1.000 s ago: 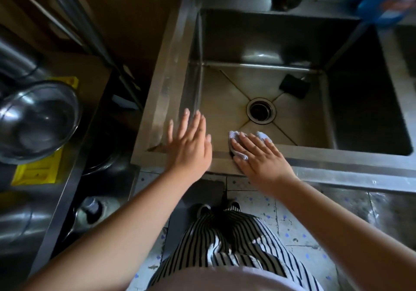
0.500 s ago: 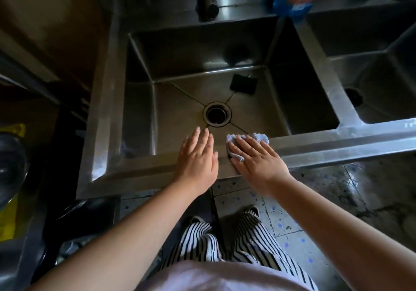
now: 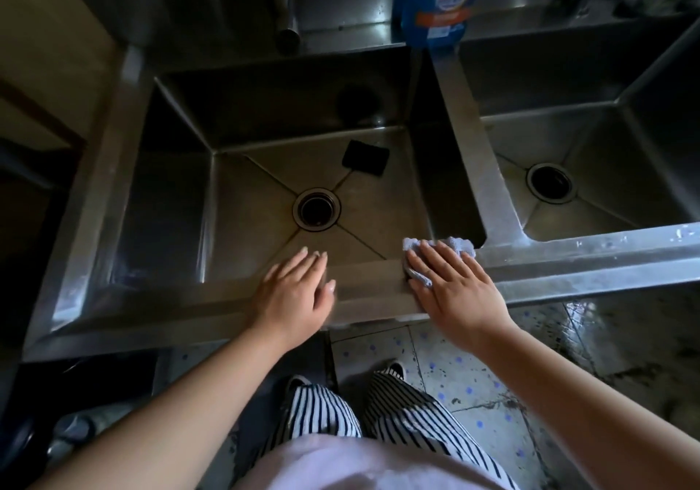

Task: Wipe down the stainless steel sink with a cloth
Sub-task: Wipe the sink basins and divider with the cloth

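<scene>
Right hand [image 3: 460, 292] flat, pressing crumpled pale-blue cloth [image 3: 460, 245] on stainless steel sink [image 3: 378, 292] near rim; left hand [image 3: 293, 298] released flat beside it.

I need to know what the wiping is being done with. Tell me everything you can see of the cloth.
The cloth is small, pale bluish-white and soft-looking, bunched rather than spread flat. It lies on the front rim of the sink, near the corner where the divider between the two basins meets that rim. The right hand lies flat on it with straight fingers, covering most of it; only its far edge and a bit at the left show. The left hand is apart from it.
</scene>
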`<state>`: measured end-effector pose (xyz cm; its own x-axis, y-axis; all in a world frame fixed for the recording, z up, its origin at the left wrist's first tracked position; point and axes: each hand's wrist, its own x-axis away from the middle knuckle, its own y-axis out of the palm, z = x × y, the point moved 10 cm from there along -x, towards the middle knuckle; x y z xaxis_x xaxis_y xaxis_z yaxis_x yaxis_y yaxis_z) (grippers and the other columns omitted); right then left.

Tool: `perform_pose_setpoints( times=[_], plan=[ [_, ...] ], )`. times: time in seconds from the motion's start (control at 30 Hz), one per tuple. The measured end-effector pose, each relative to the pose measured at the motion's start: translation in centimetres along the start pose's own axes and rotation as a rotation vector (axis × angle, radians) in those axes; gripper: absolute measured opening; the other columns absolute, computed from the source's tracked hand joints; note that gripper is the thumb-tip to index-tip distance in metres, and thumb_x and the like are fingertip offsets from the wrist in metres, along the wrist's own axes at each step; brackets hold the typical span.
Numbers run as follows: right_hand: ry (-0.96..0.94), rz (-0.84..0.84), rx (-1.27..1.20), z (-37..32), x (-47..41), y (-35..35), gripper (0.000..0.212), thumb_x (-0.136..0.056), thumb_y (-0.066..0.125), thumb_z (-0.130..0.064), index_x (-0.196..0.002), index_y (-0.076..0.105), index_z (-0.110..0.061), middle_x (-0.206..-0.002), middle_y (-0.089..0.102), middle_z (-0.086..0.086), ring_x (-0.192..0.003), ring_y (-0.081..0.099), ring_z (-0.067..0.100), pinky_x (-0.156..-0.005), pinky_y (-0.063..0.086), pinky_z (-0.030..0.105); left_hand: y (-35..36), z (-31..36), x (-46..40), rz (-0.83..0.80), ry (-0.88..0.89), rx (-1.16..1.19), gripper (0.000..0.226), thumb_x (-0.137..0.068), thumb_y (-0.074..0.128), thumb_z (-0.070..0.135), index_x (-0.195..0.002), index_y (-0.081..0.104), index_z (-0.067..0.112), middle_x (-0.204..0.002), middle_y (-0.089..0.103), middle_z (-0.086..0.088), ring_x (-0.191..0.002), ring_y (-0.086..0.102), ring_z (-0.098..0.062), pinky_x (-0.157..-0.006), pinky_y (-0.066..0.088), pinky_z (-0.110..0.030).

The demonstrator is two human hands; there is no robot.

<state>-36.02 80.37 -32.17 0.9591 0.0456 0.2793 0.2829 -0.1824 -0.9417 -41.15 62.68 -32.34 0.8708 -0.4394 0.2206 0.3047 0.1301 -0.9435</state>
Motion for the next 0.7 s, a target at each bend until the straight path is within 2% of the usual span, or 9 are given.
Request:
perform_pose_setpoints(
  times=[0.07,0.13,0.23,0.3,0.4,0.47,0.53,0.6,0.7],
  plan=[
    [0.034,0.003,-0.006,1.7,0.0,-0.4,0.063,-0.089,-0.006,-0.054,-0.147,0.003,-0.03,-0.157,0.006,-0.01,-0.146,0.0,0.012,-0.116,-0.006,0.03,0.1,-0.1,0.1,-0.002,-0.014,-0.018,0.065,-0.085,0.016,0.045,-0.14,0.035,0.015,-0.145,0.039,0.001,-0.138,0.025,-0.014,-0.11,0.019,-0.034],
    [0.066,-0.003,-0.008,2.9,-0.2,-0.5,0.053,-0.096,0.006,-0.048,-0.147,0.0,-0.031,-0.158,0.004,-0.008,-0.146,-0.002,0.012,-0.116,-0.006,0.031,0.1,-0.1,0.1,-0.006,-0.022,-0.033,0.065,-0.085,0.015,0.045,-0.14,0.034,0.015,-0.145,0.038,0.001,-0.138,0.025,-0.013,-0.11,0.019,-0.033],
    [0.073,-0.015,-0.024,2.6,-0.4,-0.3,0.053,-0.098,0.011,-0.045,-0.148,0.001,-0.031,-0.158,0.003,-0.007,-0.146,-0.004,0.013,-0.116,-0.008,0.033,-0.1,0.3,0.1,-0.009,-0.007,-0.02,0.079,-0.078,0.003,0.052,-0.139,0.035,0.013,-0.146,0.038,-0.001,-0.138,0.025,-0.014,-0.111,0.019,-0.034],
    [0.022,-0.029,-0.02,1.5,-0.5,-0.1,0.054,-0.096,0.005,-0.049,-0.148,-0.001,-0.032,-0.158,0.001,-0.006,-0.146,-0.005,0.014,-0.115,-0.01,0.033,-0.2,0.7,0.0,-0.022,0.001,0.015,0.08,-0.078,0.003,0.052,-0.14,0.032,0.012,-0.147,0.034,-0.002,-0.14,0.022,-0.014,-0.112,0.015,-0.031],
    [-0.049,-0.029,0.003,1.3,-0.3,-0.3,0.071,-0.079,-0.018,-0.056,-0.145,-0.005,-0.033,-0.158,0.002,-0.009,-0.146,-0.004,0.013,-0.113,-0.012,0.029,0.1,2.4,-0.6,-0.059,0.028,0.061,0.068,-0.085,0.014,0.047,-0.143,0.024,0.014,-0.152,0.025,0.0,-0.141,0.013,-0.012,-0.11,0.001,-0.021],
    [-0.041,-0.013,0.008,2.5,0.2,-0.7,0.075,-0.075,-0.025,-0.06,-0.141,-0.003,-0.031,-0.156,0.007,-0.009,-0.146,0.002,0.014,-0.112,-0.011,0.028,0.7,4.6,-1.6,-0.095,0.07,0.107,0.063,-0.087,0.017,0.045,-0.144,0.021,0.018,-0.153,0.022,0.001,-0.142,0.01,-0.012,-0.113,0.002,-0.026],
    [-0.019,0.025,0.008,3.6,0.6,-1.6,0.083,-0.08,-0.027,-0.059,-0.143,0.016,-0.025,-0.153,0.023,-0.003,-0.144,0.017,0.02,-0.114,0.001,0.034,1.1,6.8,-3.0,-0.103,0.116,0.129,0.054,-0.094,0.025,0.04,-0.144,0.021,0.02,-0.153,0.021,0.0,-0.142,0.009,-0.013,-0.116,0.007,-0.032],
    [-0.01,0.063,0.03,3.7,1.1,-2.7,0.079,-0.092,-0.012,-0.05,-0.134,0.047,-0.017,-0.141,0.047,0.006,-0.132,0.041,0.028,-0.109,0.024,0.045,1.4,8.2,-4.1,-0.1,0.149,0.127,0.052,-0.096,0.031,0.036,-0.144,0.021,0.02,-0.153,0.021,-0.002,-0.142,0.009,-0.014,-0.115,0.009,-0.032],
    [0.038,0.094,0.06,4.2,1.9,-3.1,0.071,-0.099,0.001,-0.041,-0.121,0.062,-0.013,-0.127,0.06,0.008,-0.118,0.055,0.03,-0.095,0.043,0.052,1.6,9.2,-4.9,-0.106,0.194,0.126,0.058,-0.091,0.024,0.042,-0.144,0.023,0.02,-0.153,0.023,-0.003,-0.142,0.01,-0.015,-0.114,0.009,-0.033]
  ],
)
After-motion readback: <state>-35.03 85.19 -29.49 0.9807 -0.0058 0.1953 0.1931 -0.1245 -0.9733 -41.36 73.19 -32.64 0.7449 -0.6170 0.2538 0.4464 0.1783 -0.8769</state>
